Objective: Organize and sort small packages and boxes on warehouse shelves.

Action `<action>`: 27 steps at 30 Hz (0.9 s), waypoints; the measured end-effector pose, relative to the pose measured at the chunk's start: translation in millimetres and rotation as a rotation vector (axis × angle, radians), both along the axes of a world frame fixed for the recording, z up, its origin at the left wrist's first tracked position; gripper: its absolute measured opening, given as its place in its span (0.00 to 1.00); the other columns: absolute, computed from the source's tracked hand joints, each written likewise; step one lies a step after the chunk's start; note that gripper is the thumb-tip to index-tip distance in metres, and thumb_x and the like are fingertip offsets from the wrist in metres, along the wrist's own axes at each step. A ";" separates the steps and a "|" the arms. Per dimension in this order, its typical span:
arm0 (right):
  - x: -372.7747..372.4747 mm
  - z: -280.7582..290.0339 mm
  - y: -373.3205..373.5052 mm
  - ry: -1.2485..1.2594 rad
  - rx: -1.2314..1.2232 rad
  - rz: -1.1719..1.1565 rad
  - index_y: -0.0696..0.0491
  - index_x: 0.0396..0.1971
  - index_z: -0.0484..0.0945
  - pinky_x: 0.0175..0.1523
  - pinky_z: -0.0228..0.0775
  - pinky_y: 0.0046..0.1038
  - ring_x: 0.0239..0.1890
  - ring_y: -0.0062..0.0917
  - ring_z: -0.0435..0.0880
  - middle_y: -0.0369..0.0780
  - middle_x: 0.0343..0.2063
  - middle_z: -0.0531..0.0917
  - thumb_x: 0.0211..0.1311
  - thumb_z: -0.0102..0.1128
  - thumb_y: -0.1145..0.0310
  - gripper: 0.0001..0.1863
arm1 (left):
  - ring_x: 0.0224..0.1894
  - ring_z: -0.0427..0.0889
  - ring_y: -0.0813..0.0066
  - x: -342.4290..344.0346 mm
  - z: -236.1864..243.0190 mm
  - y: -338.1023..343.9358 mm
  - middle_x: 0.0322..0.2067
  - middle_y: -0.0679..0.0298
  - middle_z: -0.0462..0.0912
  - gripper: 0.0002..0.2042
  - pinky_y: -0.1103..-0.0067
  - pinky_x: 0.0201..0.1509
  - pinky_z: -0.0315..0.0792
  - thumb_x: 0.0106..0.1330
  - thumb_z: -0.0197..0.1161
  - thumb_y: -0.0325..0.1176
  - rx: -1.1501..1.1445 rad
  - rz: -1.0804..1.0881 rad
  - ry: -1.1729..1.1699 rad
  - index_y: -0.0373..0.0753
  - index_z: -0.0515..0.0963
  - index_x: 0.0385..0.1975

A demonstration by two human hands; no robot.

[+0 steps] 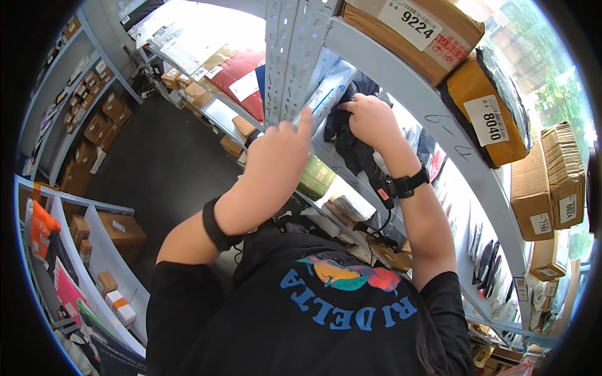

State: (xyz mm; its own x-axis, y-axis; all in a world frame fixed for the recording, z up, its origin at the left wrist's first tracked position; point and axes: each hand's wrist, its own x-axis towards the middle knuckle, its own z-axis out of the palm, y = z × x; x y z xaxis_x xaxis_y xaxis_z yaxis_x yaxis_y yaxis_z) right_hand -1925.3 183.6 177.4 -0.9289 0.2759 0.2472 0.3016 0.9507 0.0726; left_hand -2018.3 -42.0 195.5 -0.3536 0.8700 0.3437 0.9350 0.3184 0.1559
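Note:
My left hand [279, 153] is at the shelf upright, its index finger stretched toward a white package [331, 93] with a blue stripe. Its other fingers curl under, out of sight; a dark edge shows beside them, too little to name. To the right, my right hand [373, 122] has its fingers closed on a crumpled black plastic bag [356, 153] among the parcels on the shelf. Black bands circle both wrists; a small dark device [381, 188] with a cable hangs by the right one.
A perforated metal post [291, 56] stands just beyond my left hand. Cardboard boxes [411, 37] and a yellow parcel [492, 109] line the upper shelf at right. A red padded parcel [241, 81] lies on the far shelf. More racks [91, 213] border the dark floor [172, 150] at left.

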 end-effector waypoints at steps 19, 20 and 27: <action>-5.4 -9.1 5.9 0.109 0.072 -0.098 0.48 0.35 0.83 0.41 0.75 0.34 0.36 0.34 0.80 0.39 0.30 0.79 0.49 0.54 0.73 0.13 | 0.38 0.81 0.53 -9.1 -23.4 38.3 0.36 0.53 0.80 0.20 0.66 0.39 0.76 0.61 0.62 0.37 0.201 -0.101 -0.189 0.35 0.71 0.50; -5.6 -11.7 8.1 0.125 0.074 -0.096 0.48 0.37 0.82 0.40 0.75 0.34 0.36 0.34 0.80 0.40 0.30 0.78 0.48 0.54 0.74 0.15 | 0.39 0.81 0.53 -8.5 -27.5 22.6 0.37 0.52 0.80 0.22 0.67 0.39 0.76 0.60 0.65 0.40 0.165 -0.001 -0.236 0.35 0.72 0.49; -22.2 -4.7 -6.8 0.217 -0.016 -0.035 0.50 0.45 0.78 0.42 0.74 0.35 0.38 0.35 0.79 0.40 0.32 0.76 0.49 0.54 0.75 0.19 | 0.29 0.82 0.51 -31.7 -88.7 26.0 0.25 0.51 0.81 0.19 0.64 0.32 0.74 0.63 0.62 0.44 0.155 0.059 -0.421 0.33 0.74 0.44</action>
